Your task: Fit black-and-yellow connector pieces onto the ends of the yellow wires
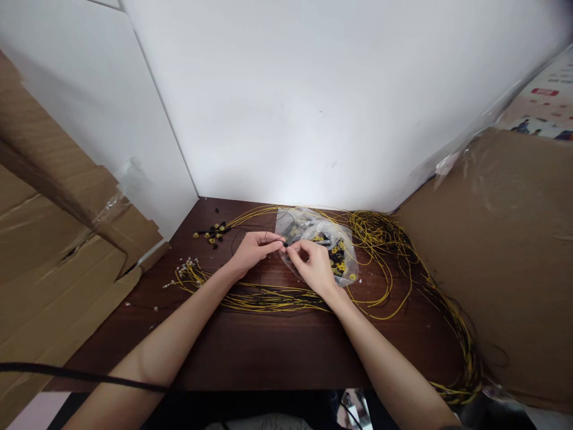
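My left hand (253, 253) and my right hand (312, 261) meet over the middle of the table, fingertips nearly touching. Between them sits a small black part (285, 243), pinched from both sides; its exact kind is too small to make out. A thin black wire (293, 220) loops up beside my fingertips. Just behind and to the right of my right hand lies a clear plastic bag (353, 272) of small black and yellow pieces (336, 255). Under my wrists runs a bundle of yellow and black wires (273, 300), with small white tips (190, 263) at its left end.
Several black and yellow pieces (213, 232) on wire ends lie at the back left. A tangled wire heap (371, 227) trails down the table's right side. Cardboard stands at left (67, 239) and right (492, 251); a white wall (286, 119) closes the back. A black cable (80, 375) crosses my left forearm.
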A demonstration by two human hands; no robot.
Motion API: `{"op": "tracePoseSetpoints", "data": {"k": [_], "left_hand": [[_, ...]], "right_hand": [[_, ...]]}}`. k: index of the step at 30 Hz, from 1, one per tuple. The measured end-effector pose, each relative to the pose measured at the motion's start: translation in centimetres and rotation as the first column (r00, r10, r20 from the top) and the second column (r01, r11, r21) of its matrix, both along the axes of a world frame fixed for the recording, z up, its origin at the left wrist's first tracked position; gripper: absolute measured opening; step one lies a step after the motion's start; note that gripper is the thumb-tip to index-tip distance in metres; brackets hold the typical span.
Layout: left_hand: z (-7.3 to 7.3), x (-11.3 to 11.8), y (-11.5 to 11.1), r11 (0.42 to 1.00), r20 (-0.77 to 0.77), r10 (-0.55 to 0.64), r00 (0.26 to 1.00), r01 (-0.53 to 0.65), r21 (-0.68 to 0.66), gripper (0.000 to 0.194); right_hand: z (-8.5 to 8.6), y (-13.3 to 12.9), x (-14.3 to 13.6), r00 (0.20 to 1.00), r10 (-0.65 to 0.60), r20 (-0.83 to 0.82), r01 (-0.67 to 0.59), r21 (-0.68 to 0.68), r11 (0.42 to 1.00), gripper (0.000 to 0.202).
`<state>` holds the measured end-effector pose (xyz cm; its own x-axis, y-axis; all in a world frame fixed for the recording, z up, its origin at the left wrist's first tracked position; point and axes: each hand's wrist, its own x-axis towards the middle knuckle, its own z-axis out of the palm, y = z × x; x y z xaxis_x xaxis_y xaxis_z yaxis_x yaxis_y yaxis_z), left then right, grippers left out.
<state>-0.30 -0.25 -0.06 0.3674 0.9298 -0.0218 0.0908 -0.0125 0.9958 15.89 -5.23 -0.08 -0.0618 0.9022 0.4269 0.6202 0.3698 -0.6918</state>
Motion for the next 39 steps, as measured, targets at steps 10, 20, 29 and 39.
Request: {"op": "tracePoseSetpoints", "data": {"k": [10,20,29,39], "left_hand": [[-0.23,-0.06,0.08,1.0,-0.01,-0.001,1.0,0.002,0.014,0.034],[-0.12,-0.03,-0.03,1.0,0.004,0.0,1.0,0.0,0.006,0.031],[-0.06,-0.06,0.01,0.999,-0.026,-0.006,1.0,0.007,0.032,0.032],[0.04,0.04,0.04,1.0,-0.028,0.0,1.0,0.001,0.021,0.031]], "right_hand": [[0.11,-0.07,-0.05,1.0,0.014,0.018,-0.014,-0.004,1.0,0.02],[0.06,-0.09,-0.05,0.999,0.015,0.032,-0.015,-0.002,1.0,0.018],[0.18,-0.04,-0.08,0.999,0.005,0.037,-0.005,-0.011,1.0,0.02],[0.12,0.0,-0.02,1.0,0.006,0.03,-0.005,-0.018,1.0,0.021]]}}
